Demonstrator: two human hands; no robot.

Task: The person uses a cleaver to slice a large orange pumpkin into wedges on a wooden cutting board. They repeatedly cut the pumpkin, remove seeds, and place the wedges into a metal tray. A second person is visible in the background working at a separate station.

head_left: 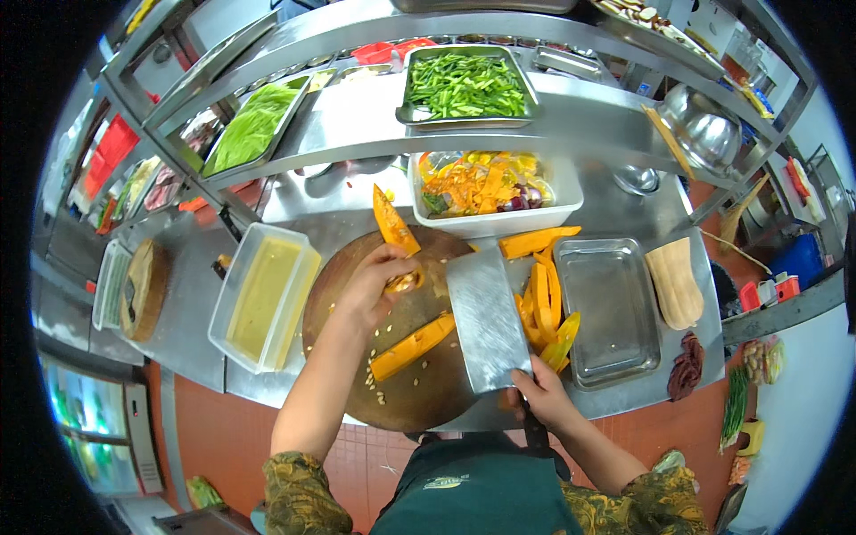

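Note:
My left hand (379,278) is closed above the round wooden chopping board (428,392), its fingers curled around orange squash pulp (407,282). Just past its knuckles, a squash wedge (392,223) points away over the far rim of the board. My right hand (546,392) grips a cleaver (489,316) by its handle. The broad blade lies nearly flat over the board's right side. Another squash piece (414,346) rests on the board between the hands, with pale seeds (381,398) scattered around it. Cut squash wedges (540,308) are heaped right of the blade.
A steel tray (615,361) and a whole butternut squash (675,283) stand at the right, near a dark red cloth (686,366). Left of the board is a clear tub (263,294) of yellowish liquid. Behind are a white bin (499,220) of vegetable scraps and a low steel shelf (357,147).

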